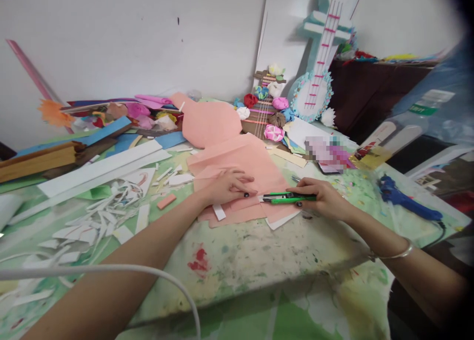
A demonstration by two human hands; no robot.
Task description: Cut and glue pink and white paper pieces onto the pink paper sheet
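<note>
My right hand (326, 196) is closed around a green and black utility knife (287, 197), its tip pointing left. A slim metallic item shows beside the fingers of that hand; I cannot make out what it is. My left hand (233, 184) lies on salmon-pink paper (240, 154) with its fingers stretched toward the knife. The knife tip is close to the left fingertips, over a small whitish piece on the paper. A short white strip (219, 211) sticks out below the left hand. Behind lies a rounded pink cutout (211, 124) with a narrow neck.
White scraps (99, 216) are heaped at left, near long white strips (107, 167). A white cable (148, 270) crosses the foreground. A blue glue gun (407, 199) and a plastic bottle (418, 117) are at right. Decorated instrument models (314, 90) stand against the wall.
</note>
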